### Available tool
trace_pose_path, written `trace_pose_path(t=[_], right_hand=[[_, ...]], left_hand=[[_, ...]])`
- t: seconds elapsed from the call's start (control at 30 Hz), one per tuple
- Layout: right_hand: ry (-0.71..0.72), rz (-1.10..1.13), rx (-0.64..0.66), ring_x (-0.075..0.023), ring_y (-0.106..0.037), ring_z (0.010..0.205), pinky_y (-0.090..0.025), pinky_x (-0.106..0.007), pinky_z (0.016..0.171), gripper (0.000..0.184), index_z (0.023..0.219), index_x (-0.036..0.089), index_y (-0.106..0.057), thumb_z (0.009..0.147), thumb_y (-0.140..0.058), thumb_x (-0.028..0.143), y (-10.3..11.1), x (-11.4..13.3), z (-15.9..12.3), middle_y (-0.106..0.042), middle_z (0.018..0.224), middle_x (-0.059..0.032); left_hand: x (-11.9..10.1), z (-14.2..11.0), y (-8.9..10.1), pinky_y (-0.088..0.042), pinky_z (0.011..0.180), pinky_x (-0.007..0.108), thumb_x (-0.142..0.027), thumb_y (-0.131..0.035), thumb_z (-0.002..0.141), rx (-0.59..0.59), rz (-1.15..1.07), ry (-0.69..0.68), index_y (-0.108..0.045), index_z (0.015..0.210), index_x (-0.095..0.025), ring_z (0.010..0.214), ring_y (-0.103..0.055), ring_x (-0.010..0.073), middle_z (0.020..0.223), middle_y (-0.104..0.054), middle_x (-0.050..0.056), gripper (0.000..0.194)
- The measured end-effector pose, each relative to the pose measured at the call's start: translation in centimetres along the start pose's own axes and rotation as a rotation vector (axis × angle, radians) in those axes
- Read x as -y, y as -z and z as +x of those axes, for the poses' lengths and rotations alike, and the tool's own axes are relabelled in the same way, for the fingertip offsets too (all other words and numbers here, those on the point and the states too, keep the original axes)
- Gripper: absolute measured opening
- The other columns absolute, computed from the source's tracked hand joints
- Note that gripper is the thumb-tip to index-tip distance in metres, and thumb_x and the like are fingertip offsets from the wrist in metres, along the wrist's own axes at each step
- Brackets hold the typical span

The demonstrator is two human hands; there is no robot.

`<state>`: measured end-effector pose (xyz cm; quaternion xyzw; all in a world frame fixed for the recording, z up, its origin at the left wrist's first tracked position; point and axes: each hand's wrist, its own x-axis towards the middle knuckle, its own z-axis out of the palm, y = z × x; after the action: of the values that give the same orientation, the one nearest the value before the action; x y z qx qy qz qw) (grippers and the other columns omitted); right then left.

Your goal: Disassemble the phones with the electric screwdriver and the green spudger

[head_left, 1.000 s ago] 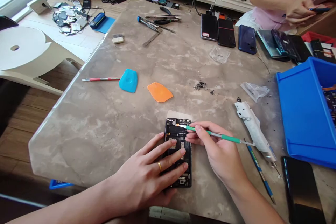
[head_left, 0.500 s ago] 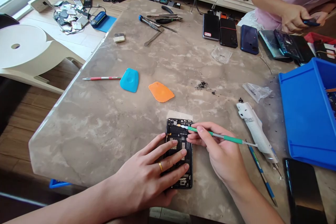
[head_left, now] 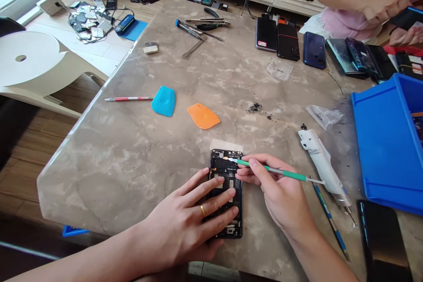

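An opened phone (head_left: 228,217) lies upright in front of me, its inner frame and small parts exposed. My left hand (head_left: 194,216), a gold ring on one finger, rests across it with the fingers spread and flat. Between the thumb and fingers of my right hand (head_left: 280,194) is a green pry tool (head_left: 287,174). Its pale flat tip touches or hovers just over a small gold connector (head_left: 225,158) near the phone's top; I cannot tell which. Part of the phone's lower half is hidden under my left hand.
On the right are a white electric screwdriver (head_left: 320,161), a blue pry tool (head_left: 330,220), a black phone (head_left: 383,238) and a blue bin (head_left: 386,150). Blue (head_left: 163,101) and orange (head_left: 203,116) picks and loose screws (head_left: 254,108) lie ahead. A co-worker's hands (head_left: 386,9) hold a phone.
My hands, the phone and the green pry tool look unmoved. The co-worker's hands have shifted, and a larger part of a phone now shows in them.
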<state>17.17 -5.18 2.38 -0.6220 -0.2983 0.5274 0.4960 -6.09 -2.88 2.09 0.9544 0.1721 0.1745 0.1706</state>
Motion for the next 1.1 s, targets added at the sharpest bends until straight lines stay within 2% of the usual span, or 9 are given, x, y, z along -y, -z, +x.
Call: trace_pose_path(t=[0.37, 0.57, 0.67, 0.73, 0.87, 1.0, 1.1], right_hand=[[-0.019, 0.03, 0.022, -0.0175, -0.079, 0.079, -0.071, -0.027, 0.081, 0.027, 0.098, 0.019, -0.083, 0.091, -0.084, 0.046, 0.1, 0.2, 0.1, -0.08, 0.088, -0.0062], [-0.155, 0.19, 0.037, -0.0179, -0.079, 0.073, -0.071, -0.024, 0.071, 0.034, 0.087, 0.015, -0.082, 0.076, -0.095, 0.044, 0.4, 1.3, 1.3, -0.08, 0.08, -0.0078], [-0.173, 0.123, 0.091, -0.0193, -0.08, 0.076, -0.071, -0.025, 0.074, 0.034, 0.091, 0.015, -0.082, 0.08, -0.093, 0.045, 0.9, 1.6, 1.5, -0.081, 0.081, -0.0088], [-0.116, -0.001, 0.134, -0.0175, -0.08, 0.073, -0.069, -0.022, 0.072, 0.031, 0.096, 0.017, -0.082, 0.085, -0.088, 0.046, 1.4, 1.7, 1.4, -0.081, 0.082, -0.0074], [0.085, -0.282, 0.228, -0.0122, -0.078, 0.066, -0.063, -0.013, 0.065, 0.018, 0.101, 0.023, -0.084, 0.092, -0.082, 0.039, 2.5, 1.5, 1.4, -0.08, 0.073, -0.0013], [0.277, -0.478, 0.352, -0.0143, -0.081, 0.077, -0.066, -0.018, 0.074, 0.014, 0.109, 0.026, -0.083, 0.096, -0.078, 0.03, 3.6, 1.5, 1.9, -0.084, 0.089, -0.0004], [0.566, -0.636, 0.441, -0.0161, -0.081, 0.086, -0.067, -0.023, 0.079, 0.02, 0.117, 0.024, -0.08, 0.099, -0.072, 0.02, 4.1, 2.0, 2.2, -0.084, 0.103, -0.0027]], left_hand=[[0.2, -0.2, -0.2, -0.013, 0.138, 0.046, -0.044, -0.066, 0.098, 0.002, -0.005, -0.008, -0.068, 0.136, -0.026, 0.144, -0.052, 0.0256, 0.149, -0.065, -0.003, 0.043], [0.2, -0.1, 0.2, -0.018, 0.138, 0.049, -0.04, -0.065, 0.099, 0.02, -0.047, -0.014, -0.068, 0.135, -0.026, 0.145, -0.051, 0.0266, 0.151, -0.064, -0.002, 0.039], [0.2, -0.1, 0.1, -0.019, 0.137, 0.05, -0.041, -0.067, 0.098, 0.018, -0.053, -0.018, -0.068, 0.136, -0.026, 0.144, -0.053, 0.027, 0.15, -0.064, -0.001, 0.041], [0.3, -0.1, 0.1, -0.02, 0.137, 0.05, -0.042, -0.068, 0.097, 0.014, -0.054, -0.019, -0.068, 0.136, -0.026, 0.143, -0.054, 0.0265, 0.15, -0.064, -0.001, 0.042], [0.4, -0.3, -0.1, -0.019, 0.137, 0.05, -0.04, -0.068, 0.097, 0.01, -0.053, -0.013, -0.068, 0.135, -0.025, 0.144, -0.053, 0.0269, 0.151, -0.063, -0.001, 0.04], [0.3, -0.5, -0.3, -0.025, 0.136, 0.052, -0.034, -0.067, 0.095, -0.014, -0.082, -0.007, -0.07, 0.131, -0.024, 0.144, -0.053, 0.0284, 0.15, -0.065, 0.001, 0.038], [0.3, -0.6, -0.1, -0.025, 0.136, 0.052, -0.03, -0.067, 0.094, -0.015, -0.097, -0.017, -0.071, 0.129, -0.023, 0.146, -0.052, 0.0285, 0.15, -0.065, 0.001, 0.036]])
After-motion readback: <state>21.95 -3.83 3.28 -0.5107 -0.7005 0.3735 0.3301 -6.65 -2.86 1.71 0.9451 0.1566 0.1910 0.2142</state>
